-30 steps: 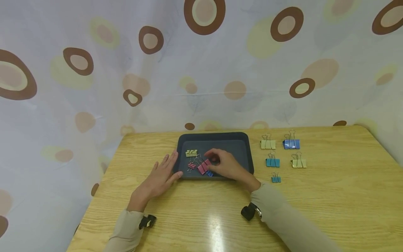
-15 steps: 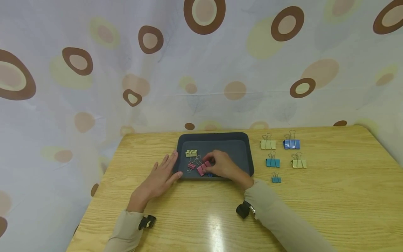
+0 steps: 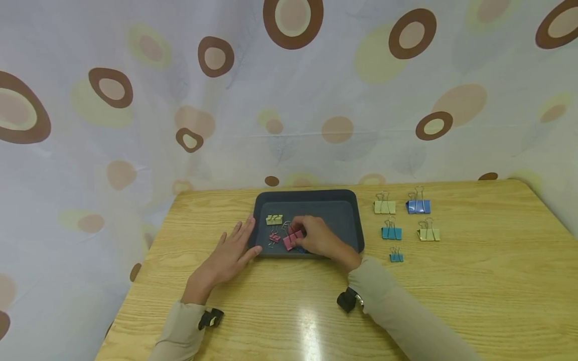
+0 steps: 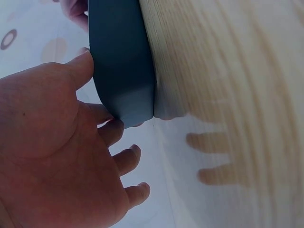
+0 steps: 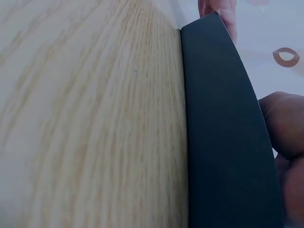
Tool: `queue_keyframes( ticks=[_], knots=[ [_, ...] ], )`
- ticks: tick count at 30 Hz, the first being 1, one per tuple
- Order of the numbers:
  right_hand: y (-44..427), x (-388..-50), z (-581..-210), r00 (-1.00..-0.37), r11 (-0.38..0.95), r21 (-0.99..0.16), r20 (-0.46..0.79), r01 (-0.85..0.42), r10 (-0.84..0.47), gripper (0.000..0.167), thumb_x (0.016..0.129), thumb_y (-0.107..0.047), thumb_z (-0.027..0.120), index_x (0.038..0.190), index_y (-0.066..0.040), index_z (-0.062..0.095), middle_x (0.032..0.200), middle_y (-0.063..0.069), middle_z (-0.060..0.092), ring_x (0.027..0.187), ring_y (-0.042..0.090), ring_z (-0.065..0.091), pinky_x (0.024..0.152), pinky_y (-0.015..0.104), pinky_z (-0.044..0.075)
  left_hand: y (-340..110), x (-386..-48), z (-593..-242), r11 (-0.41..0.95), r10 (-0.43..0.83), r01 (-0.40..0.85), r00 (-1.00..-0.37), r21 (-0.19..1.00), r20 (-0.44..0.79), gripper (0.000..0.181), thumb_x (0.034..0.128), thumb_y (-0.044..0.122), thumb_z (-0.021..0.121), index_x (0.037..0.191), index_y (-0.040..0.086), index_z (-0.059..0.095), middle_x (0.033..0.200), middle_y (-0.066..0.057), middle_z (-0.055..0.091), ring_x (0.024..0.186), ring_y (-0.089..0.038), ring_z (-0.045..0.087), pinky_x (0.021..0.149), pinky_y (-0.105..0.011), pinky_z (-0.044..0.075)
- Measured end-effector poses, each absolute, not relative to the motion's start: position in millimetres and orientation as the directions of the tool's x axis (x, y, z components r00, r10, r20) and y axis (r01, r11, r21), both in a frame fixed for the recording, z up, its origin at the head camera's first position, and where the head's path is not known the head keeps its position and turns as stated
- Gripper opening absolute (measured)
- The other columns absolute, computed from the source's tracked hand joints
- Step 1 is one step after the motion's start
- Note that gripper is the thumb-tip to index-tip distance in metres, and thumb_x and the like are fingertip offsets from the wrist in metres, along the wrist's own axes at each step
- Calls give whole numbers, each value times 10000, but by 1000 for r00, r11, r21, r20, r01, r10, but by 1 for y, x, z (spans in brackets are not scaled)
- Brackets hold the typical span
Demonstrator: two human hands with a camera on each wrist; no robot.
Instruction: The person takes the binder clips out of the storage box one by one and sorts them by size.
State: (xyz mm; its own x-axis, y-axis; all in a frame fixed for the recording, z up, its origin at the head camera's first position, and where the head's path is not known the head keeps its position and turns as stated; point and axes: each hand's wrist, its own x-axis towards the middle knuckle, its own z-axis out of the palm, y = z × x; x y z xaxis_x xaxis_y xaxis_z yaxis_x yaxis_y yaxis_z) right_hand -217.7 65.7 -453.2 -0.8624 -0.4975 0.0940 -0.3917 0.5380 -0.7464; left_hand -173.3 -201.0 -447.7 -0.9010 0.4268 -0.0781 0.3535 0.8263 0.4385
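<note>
My right hand [image 3: 318, 235] reaches into the dark tray [image 3: 311, 195]. Its thumb and fingers pinch a large pink binder clip [image 3: 289, 243], whose wire handles point away from me. Partly covered by that hand, a small blue binder clip [image 3: 301, 248] lies beside the pink one. To the left are a small pink binder clip [image 3: 275, 237] and a yellow binder clip [image 3: 274, 220]. My left hand [image 3: 228, 258] has its fingers extended and touches the tray's left side, as the left wrist view also shows. In the right wrist view the tray wall [image 5: 228, 128] hides the clips.
Right of the tray, on the wooden table [image 3: 478, 281], stand two yellow binder clips [image 3: 385, 207], a large blue binder clip [image 3: 418, 206], a teal binder clip [image 3: 391, 233] and a small teal binder clip [image 3: 396, 257]. A patterned curtain [image 3: 253, 100] hangs behind the table.
My right hand has moved a little left, and its fingers have closed on the large pink binder clip, which has turned slightly. The left hand stays put.
</note>
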Motion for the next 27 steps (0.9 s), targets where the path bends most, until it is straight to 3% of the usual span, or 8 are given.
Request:
queue_keyframes(
  ticks=[7, 12, 18, 27],
  knots=[
    [68, -222, -452, -860, 531, -758, 78, -379, -504, 220, 851, 138, 656, 913, -72, 677, 892, 34, 682, 848, 182, 617, 786, 382, 529, -201, -174, -447, 826, 426, 356, -902, 437, -71, 760, 1098, 463, 432, 1655, 83, 81, 1713, -62, 75, 1565, -369, 90, 1198, -678, 81],
    [71, -225, -452, -863, 517, -770, 85, -374, -498, 158, 904, 94, 671, 938, -59, 694, 938, 75, 701, 855, 183, 639, 800, 378, 548, -201, -173, -446, 828, 422, 347, -903, 440, -82, 767, 1097, 470, 431, 1656, 82, 77, 1713, -57, 68, 1567, -361, 79, 1201, -672, 72],
    [81, -225, -453, -890, 471, -826, 76, -309, -450, 84, 928, 3, 741, 987, -57, 734, 1021, 80, 716, 981, 254, 699, 867, 417, 577, -201, -173, -444, 827, 419, 343, -904, 445, -83, 763, 1100, 462, 428, 1656, 87, 64, 1714, -59, 60, 1568, -363, 74, 1204, -668, 59],
    [98, -218, -445, -914, 380, -894, 75, -239, -398, 120, 933, -88, 757, 1048, -55, 753, 1083, 104, 716, 1016, 275, 718, 855, 417, 590, -202, -173, -447, 825, 427, 353, -901, 441, -79, 765, 1100, 454, 433, 1652, 64, 75, 1713, -83, 67, 1564, -380, 83, 1195, -683, 74]
  ],
)
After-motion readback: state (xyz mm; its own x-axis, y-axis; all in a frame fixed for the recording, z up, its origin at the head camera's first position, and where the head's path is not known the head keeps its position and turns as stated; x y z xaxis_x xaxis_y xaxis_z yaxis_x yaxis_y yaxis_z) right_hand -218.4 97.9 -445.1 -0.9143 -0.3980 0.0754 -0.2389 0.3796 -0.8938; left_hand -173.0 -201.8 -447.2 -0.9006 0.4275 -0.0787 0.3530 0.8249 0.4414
